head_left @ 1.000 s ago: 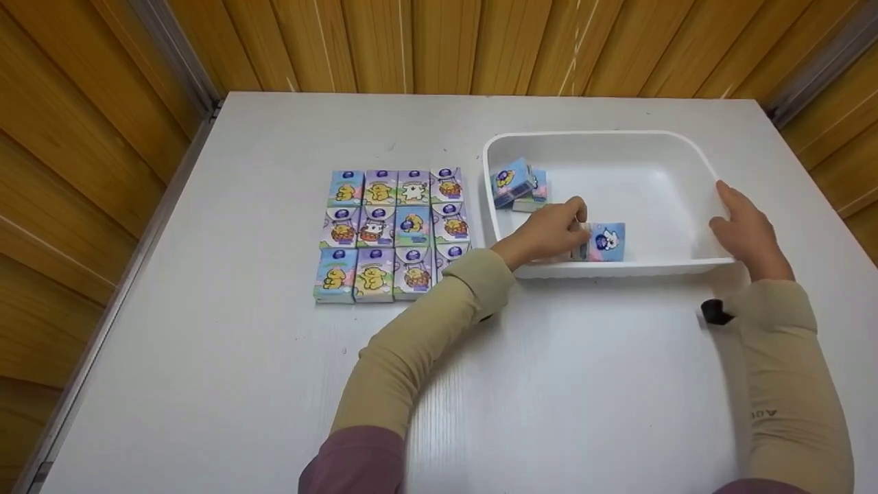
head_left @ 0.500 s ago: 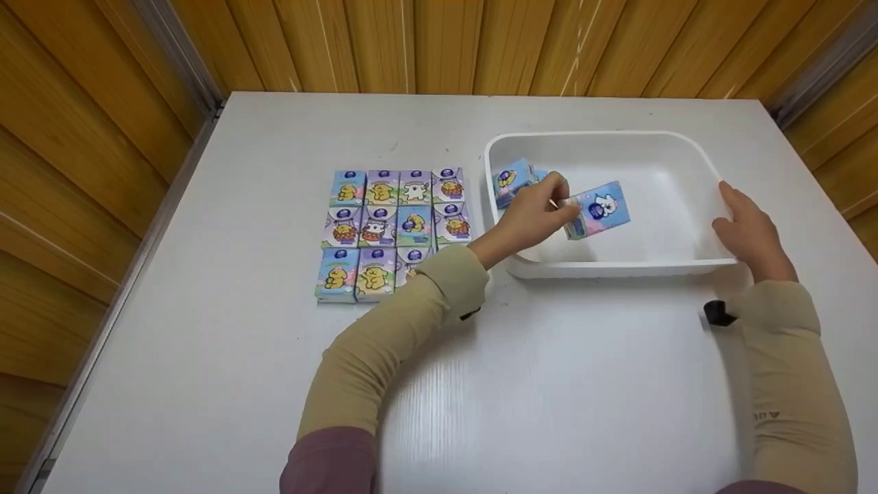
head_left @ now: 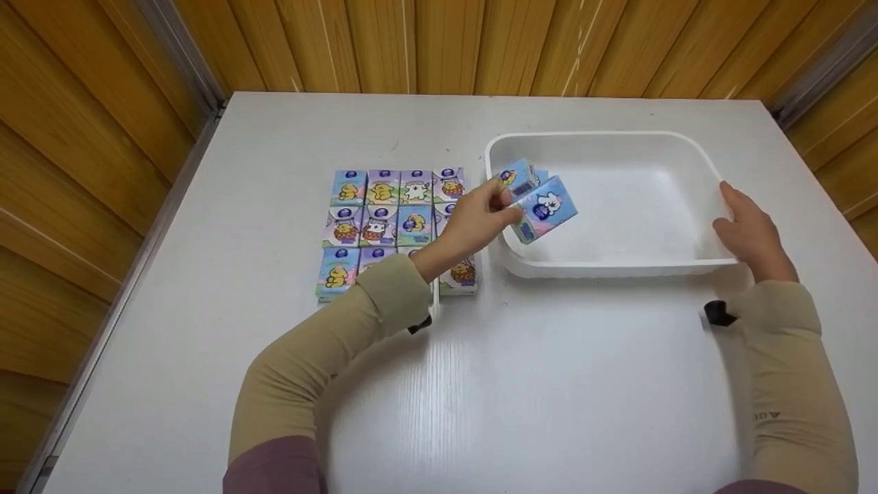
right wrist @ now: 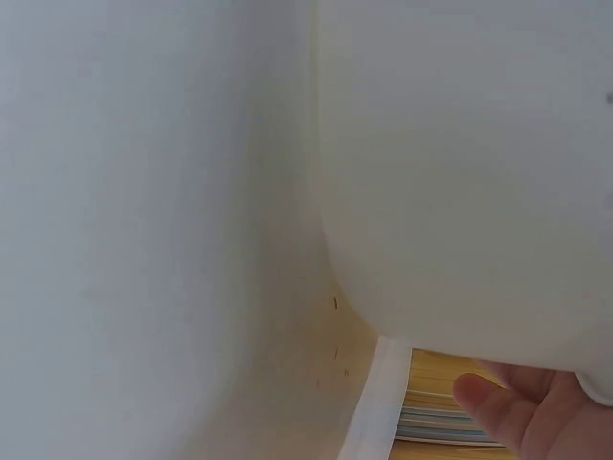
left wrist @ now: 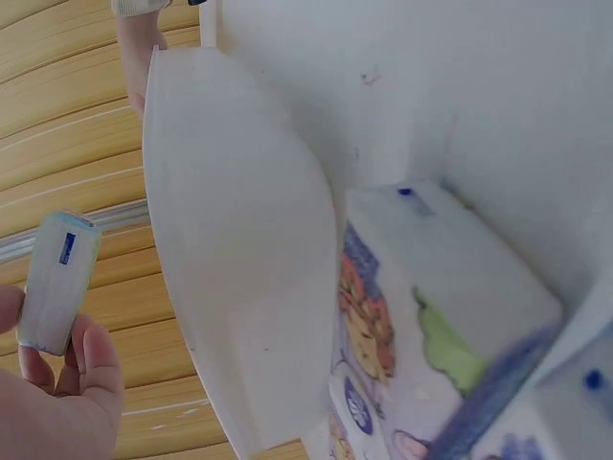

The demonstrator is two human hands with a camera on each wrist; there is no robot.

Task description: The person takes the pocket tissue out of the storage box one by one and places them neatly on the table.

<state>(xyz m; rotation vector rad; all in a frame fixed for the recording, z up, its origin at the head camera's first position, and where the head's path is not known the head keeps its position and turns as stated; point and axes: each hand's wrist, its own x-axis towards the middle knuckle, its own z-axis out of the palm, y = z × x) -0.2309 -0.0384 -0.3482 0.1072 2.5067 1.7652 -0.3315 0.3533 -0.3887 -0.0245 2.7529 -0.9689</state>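
Note:
My left hand (head_left: pixel 473 216) pinches a small blue tissue pack (head_left: pixel 547 209) with a white cartoon puppy, above the left end of a white plastic tub (head_left: pixel 617 265). In the left wrist view, the pack (left wrist: pixel 59 283) stands between thumb and fingers, its pale narrow side showing. Behind it, other blue packs (head_left: pixel 516 173) lie in the tub's left corner, partly covered. With thumb and fingers my right hand (head_left: pixel 751 233) grips the tub's right rim; the right wrist view shows its fingers (right wrist: pixel 493 402) by the tub's wall.
Left of the tub, several upward-facing tissue packs (head_left: pixel 414 223) form close rows on the white table (head_left: pixel 549 391); my left forearm partly covers the front row. Wooden slat panels (head_left: pixel 446 44) stand behind the table and along its sides.
My left hand has lifted the blue pack from the tub's front floor and carried it leftward to the tub's left wall, tilting it. The right hand stays on the rim.

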